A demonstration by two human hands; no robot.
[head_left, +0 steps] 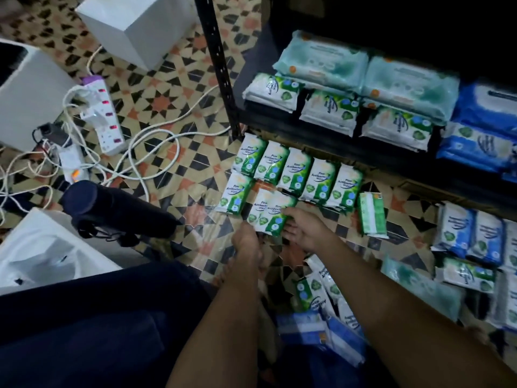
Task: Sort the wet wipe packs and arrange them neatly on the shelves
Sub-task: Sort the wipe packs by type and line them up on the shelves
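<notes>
Two green packs (272,217), overlapped at frame centre, long axes up-frame: right hand (303,229) pinches their lower right edge; left hand (246,242) touches lower left, grip unclear.

A small shop's stockroom or back corner: a black metal shelf (321,130) holds stacked wipe packs (324,63), more lie on the patterned tile floor (173,88) below it, power strips (102,113) to its left.
</notes>
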